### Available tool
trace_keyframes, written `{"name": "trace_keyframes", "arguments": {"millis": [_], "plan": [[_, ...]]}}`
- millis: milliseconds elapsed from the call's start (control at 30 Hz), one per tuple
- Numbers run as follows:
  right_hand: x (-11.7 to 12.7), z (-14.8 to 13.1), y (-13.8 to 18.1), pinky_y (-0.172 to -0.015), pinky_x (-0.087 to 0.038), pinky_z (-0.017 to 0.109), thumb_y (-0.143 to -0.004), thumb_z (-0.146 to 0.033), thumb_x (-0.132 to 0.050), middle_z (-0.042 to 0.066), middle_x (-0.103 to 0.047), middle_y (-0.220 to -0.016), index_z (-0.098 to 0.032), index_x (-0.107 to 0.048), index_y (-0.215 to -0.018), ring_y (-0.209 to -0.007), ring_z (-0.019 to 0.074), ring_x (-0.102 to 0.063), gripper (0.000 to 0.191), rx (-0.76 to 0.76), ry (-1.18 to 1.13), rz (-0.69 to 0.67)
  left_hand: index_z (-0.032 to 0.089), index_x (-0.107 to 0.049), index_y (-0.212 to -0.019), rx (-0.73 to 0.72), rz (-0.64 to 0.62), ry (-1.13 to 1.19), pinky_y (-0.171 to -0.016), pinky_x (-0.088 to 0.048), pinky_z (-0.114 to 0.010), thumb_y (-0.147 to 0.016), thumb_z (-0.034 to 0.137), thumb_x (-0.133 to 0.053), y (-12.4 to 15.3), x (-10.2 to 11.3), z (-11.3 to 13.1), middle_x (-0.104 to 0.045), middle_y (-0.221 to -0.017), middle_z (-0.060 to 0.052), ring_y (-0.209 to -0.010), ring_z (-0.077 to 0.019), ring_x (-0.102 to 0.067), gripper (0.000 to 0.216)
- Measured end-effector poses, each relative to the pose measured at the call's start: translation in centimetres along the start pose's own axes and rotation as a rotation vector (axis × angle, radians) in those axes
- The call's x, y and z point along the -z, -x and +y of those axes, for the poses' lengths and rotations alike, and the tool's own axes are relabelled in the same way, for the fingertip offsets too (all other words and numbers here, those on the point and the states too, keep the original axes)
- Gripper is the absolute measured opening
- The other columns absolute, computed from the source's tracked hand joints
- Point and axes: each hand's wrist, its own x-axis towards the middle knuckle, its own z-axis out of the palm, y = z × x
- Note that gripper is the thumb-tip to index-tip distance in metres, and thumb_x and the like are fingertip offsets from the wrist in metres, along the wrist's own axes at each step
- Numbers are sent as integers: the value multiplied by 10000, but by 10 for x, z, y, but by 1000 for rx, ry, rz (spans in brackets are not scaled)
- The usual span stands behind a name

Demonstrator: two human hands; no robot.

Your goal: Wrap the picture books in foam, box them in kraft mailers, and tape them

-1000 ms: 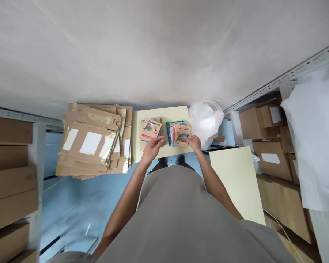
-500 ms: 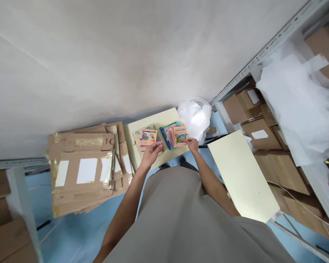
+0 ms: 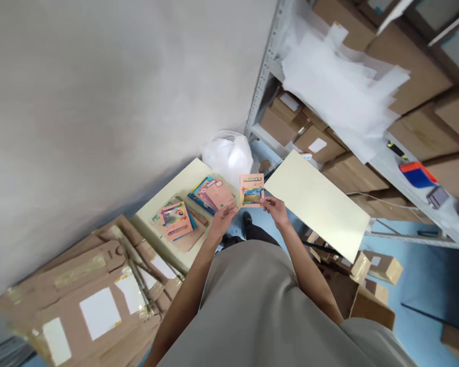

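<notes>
My right hand [image 3: 274, 209] pinches a pink booklet [image 3: 251, 179] by its lower right corner. A framed landscape picture shows on its cover. Just left of the booklet's lower corner is my left hand [image 3: 224, 218], its fingers closed together; what they hold, if anything, I cannot make out. Beyond the left hand a fanned stack of pink and blue booklets [image 3: 219, 193] lies on a cream table [image 3: 147, 210]. Nearer the cardboard is a second pile, topped by a pink booklet with a framed picture [image 3: 178, 227].
Flattened cardboard boxes [image 3: 76, 285] are heaped at the left. A white plastic bag [image 3: 229, 155] stands behind the table. To the right are a cream board [image 3: 317, 199] and a metal shelf [image 3: 260, 97] with cartons, white sheets [image 3: 329, 86] and a blue-orange item [image 3: 417, 175].
My right hand has lifted the pink booklet off the stack and carried it to the right. My left hand has shifted from the left pile toward it. The view has turned rightward.
</notes>
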Motion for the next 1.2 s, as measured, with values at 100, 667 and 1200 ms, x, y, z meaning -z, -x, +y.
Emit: {"name": "trace_keyframes", "arguments": {"millis": [100,667,1200], "plan": [[34,-15,28,-575,-421,301,-731,-659,-887,27,-718,-742,-220,-767,-840,-599,151,-560,469,4,-119,123,185,-810,-1052,-18,-115,-22,-1011,-610,-464,-745,718,-870,-10,-38,7,-825,-1098,-132,-1019,-289,-783,618],[195,0,12,-571,-489,307,-802,-706,-846,0,-703,-727,-233,-738,-887,-578,161,-601,492,64,-361,401,180,-832,-1071,-84,-302,-285,-972,-631,-394,-772,715,-858,-58,-253,56,-841,-1093,-111,-1053,-289,-786,614],[300,5,-52,-1106,-585,528,-1002,-542,-707,111,-757,-1418,-299,-852,-1170,-1303,315,-687,329,280,-42,630,186,-868,-1023,-207,-278,-373,-892,-719,-467,-795,574,-875,-88,-405,52,-856,-935,-62,-872,-279,-825,451]]}}
